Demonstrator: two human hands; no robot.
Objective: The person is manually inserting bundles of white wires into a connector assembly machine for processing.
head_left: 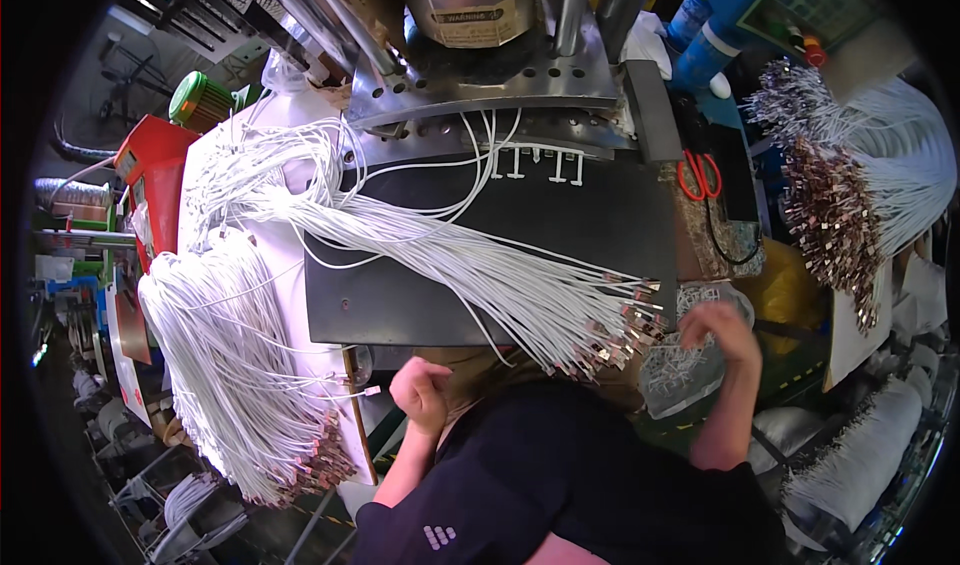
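Observation:
My left hand (421, 393) is curled in a loose fist just below the black plate (400, 315), with nothing seen sticking out of it. Beside it, apart from the fingers, is the small white plug (372, 391) of a cable. My right hand (722, 329) hovers just right of the metal connectors (625, 335), fingers bent and apart, slightly blurred. These connectors end a thick bundle of white cables (430, 250) lying slantwise across the plate. A few strands (487, 155) run up to the press. Small white T-shaped moulded pieces (540, 163) lie at its lower edge.
The metal press (480, 95) stands at the far middle. Another heap of white cables (225, 365) hangs on the left, and a big bundle (900, 155) at the right. A clear bag of white scraps (685, 370) is below my right hand. Orange-handled scissors (699, 177) lie beyond it.

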